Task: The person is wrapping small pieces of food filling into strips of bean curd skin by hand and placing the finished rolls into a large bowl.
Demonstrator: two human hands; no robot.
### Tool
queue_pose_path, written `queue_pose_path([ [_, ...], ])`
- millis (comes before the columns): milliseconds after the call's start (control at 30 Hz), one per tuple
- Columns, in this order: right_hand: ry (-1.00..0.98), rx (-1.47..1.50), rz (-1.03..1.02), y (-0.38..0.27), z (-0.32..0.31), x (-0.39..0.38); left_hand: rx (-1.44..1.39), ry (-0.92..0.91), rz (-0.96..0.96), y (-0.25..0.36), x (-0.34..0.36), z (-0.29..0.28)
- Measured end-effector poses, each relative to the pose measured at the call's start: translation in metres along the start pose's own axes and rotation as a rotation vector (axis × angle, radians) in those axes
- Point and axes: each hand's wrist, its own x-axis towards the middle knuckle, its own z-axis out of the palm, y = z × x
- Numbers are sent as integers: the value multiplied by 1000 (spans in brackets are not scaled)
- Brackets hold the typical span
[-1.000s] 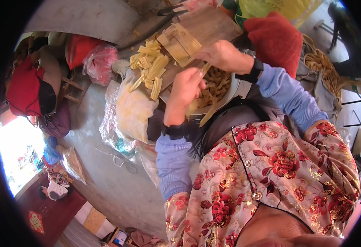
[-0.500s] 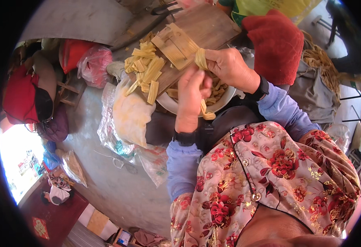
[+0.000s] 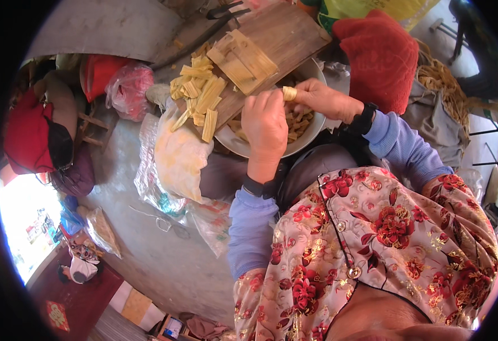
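A small folded roll of pale yellow, leaf-like strip (image 3: 289, 94) sits between my two hands. My right hand (image 3: 330, 101) pinches its right side between thumb and fingers. My left hand (image 3: 266, 125) is closed at the roll's left end, its fingertips partly hidden from view. Beneath them is a white bowl (image 3: 320, 77) holding several similar yellow pieces (image 3: 299, 126). Just beyond lies a wooden board (image 3: 294, 34) with a flat yellow slatted block (image 3: 243, 62) on it. Loose short lengths of folded yellow strip (image 3: 200, 94) are heaped at the board's left edge.
A red cloth (image 3: 377, 59) stands right of the bowl. Long dried strips (image 3: 439, 82) lie over grey fabric farther right. A stained white cloth (image 3: 181, 156) and clear plastic (image 3: 149, 153) lie to the left. A dark curved tool (image 3: 203, 42) rests beyond the heap.
The strip's loop and dangling tail have become a compact roll. My left hand has turned, knuckles up, and my right hand has shifted slightly right and down.
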Motion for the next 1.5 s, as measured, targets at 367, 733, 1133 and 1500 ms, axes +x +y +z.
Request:
queue_pose_path([
  [367,170,-193,-422,-10,12,-2,-165,-45,-280,21,9,-3],
  [733,410,-286,-543,-18,-3,9,-1269,-187,-979,39,-29,11],
  [1133,-89,-498,-448,-62,-25,7,-20,-289,-215,-2,3,-30],
  [1500,-82,-235,-180,-80,-17,19,-761,-419,-606,-29,34,-62],
])
